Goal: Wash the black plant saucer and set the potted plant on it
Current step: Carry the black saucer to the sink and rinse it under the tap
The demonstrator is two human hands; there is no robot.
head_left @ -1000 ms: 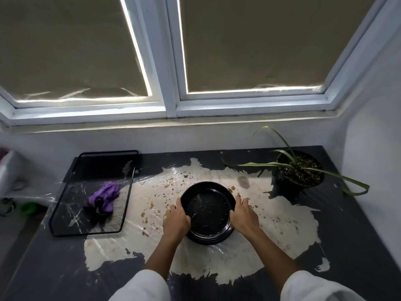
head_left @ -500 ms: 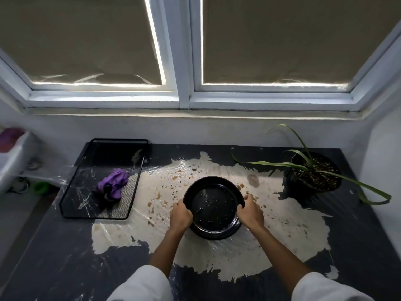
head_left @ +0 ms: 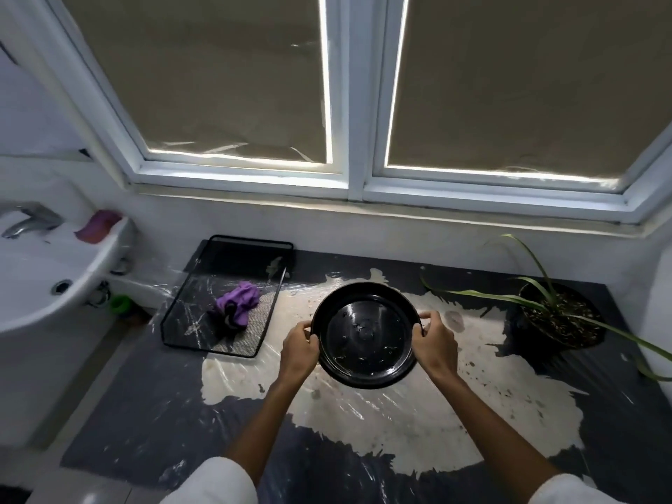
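Two hands hold the black saucer (head_left: 366, 334) now. The left hand (head_left: 299, 343) has the left side of the rim and the right hand (head_left: 434, 341) has the right side. Each grip is curled shut on the rim, with the thumbs on top and the other fingers under the edge, where I cannot see them.

The saucer sits right between the two hands. It looks lifted and tipped a little, just above the pale stained patch of the bench (head_left: 145, 412). There are small bits of dirt and shiny wet marks inside it (so it does not look clean yet).

This looks like the start of the washing step. The saucer needs to go to the white sink (head_left: 43, 271), which is far off to the left, with its tap (head_left: 27, 220) at the back. I think the next move is to carry it there and keep it flat, so the dirt does not spill.

The potted plant (head_left: 562, 314) waits on the right side of the bench, well apart from the saucer. A black mesh tray (head_left: 189, 325) with a purple cloth (head_left: 238, 305) in it lies on the left.
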